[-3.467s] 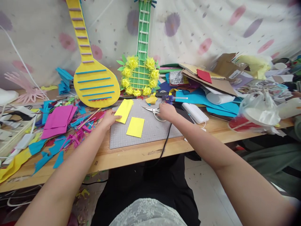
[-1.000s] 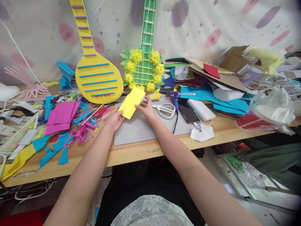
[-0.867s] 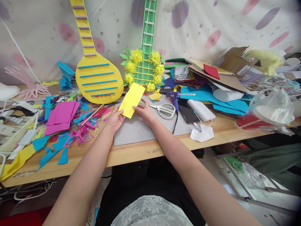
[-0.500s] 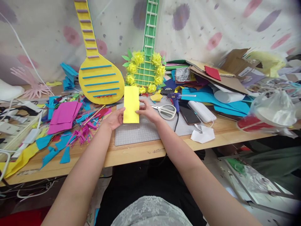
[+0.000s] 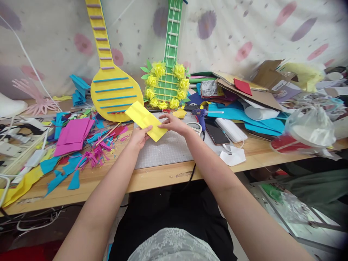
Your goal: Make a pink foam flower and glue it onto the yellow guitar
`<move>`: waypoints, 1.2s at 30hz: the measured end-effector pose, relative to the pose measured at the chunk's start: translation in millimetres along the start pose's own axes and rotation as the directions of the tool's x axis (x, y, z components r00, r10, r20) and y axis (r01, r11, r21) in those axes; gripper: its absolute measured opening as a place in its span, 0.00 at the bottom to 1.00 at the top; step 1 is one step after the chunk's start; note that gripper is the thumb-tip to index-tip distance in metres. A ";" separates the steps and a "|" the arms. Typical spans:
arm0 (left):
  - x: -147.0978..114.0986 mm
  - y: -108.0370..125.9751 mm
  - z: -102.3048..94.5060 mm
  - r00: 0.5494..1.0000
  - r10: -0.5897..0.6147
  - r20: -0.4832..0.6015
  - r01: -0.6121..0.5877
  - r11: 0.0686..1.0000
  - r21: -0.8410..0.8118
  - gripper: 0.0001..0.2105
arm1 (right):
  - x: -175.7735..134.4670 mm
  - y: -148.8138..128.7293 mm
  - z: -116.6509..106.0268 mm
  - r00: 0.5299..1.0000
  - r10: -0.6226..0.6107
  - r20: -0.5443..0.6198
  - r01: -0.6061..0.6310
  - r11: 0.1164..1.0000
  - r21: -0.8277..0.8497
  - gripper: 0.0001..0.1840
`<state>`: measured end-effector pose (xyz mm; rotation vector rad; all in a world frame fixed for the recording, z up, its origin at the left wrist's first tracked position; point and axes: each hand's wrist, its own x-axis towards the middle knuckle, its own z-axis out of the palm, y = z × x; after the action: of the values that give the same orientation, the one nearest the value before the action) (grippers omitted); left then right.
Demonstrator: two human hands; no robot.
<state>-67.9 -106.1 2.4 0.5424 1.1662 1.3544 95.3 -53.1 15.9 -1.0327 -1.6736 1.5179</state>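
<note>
A folded piece of yellow crepe paper [image 5: 145, 120] is held slanted above the grey cutting mat [image 5: 163, 154]. My left hand [image 5: 140, 137] pinches its lower edge, thumb on top. At its right end, my right hand [image 5: 173, 124] has thumb and fingers closed on the paper. White-handled scissors [image 5: 195, 127] lie partly hidden behind my right wrist. Beyond the paper, a yellow lute-shaped craft [image 5: 116, 92] and a green stringed craft [image 5: 169, 83] ringed with yellow paper flowers lean at the back.
Magenta paper [image 5: 74, 137] and blue and pink scraps are strewn on the left. To the right are a blue glue gun [image 5: 200, 117], a phone [image 5: 216, 131], a white power bank [image 5: 231, 129] and a bagged red-and-white cup [image 5: 301, 136]. Cardboard [image 5: 250, 92] is piled behind.
The yellow paper has turned from upright to slanted, its top swinging left. My left hand has moved slightly right, and my right hand now grips the paper's right end.
</note>
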 end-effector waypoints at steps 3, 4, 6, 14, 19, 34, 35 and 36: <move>1.8 -2.5 5.6 0.999 -0.015 -0.051 0.010 0.996 -0.092 0.13 | 2.2 2.3 -0.5 0.999 0.021 -0.027 -0.020 1.000 0.017 0.23; 2.4 -3.1 6.5 0.998 -0.029 -0.054 0.023 0.993 -0.118 0.14 | 3.4 2.5 -0.5 0.999 0.010 -0.045 -0.009 1.000 0.014 0.23; 3.0 -4.0 6.6 0.998 -0.060 -0.037 0.053 0.985 -0.166 0.17 | 5.8 1.6 -1.4 0.998 -0.028 -0.053 0.028 1.000 -0.006 0.22; 0.2 5.1 -13.1 0.989 0.047 -0.141 -0.053 0.998 -0.037 0.14 | 19.1 -20.7 -27.2 0.996 -0.068 0.066 0.077 0.986 -0.151 0.20; 4.2 35.7 -11.3 0.670 0.716 -0.198 -0.612 0.683 0.398 0.26 | 30.9 -40.4 -43.1 0.978 0.033 0.206 0.039 0.939 -0.340 0.19; 43.5 63.1 36.7 0.920 -0.034 0.390 -0.350 0.370 0.860 0.11 | 26.5 -62.4 -27.0 0.955 -0.106 0.276 0.237 0.832 -0.502 0.16; 40.2 66.3 38.7 0.909 -0.075 0.410 -0.375 0.283 0.883 0.13 | 24.9 -62.4 -27.7 0.950 -0.102 0.297 0.252 0.812 -0.527 0.16; 36.8 69.9 41.0 0.899 -0.132 0.418 -0.393 0.181 0.902 0.14 | 23.4 -62.5 -28.2 0.943 -0.092 0.321 0.265 0.792 -0.550 0.16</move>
<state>-71.1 -44.5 66.7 1.8556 1.5509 0.3048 100.4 -20.4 80.3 -0.9383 -2.4681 1.0636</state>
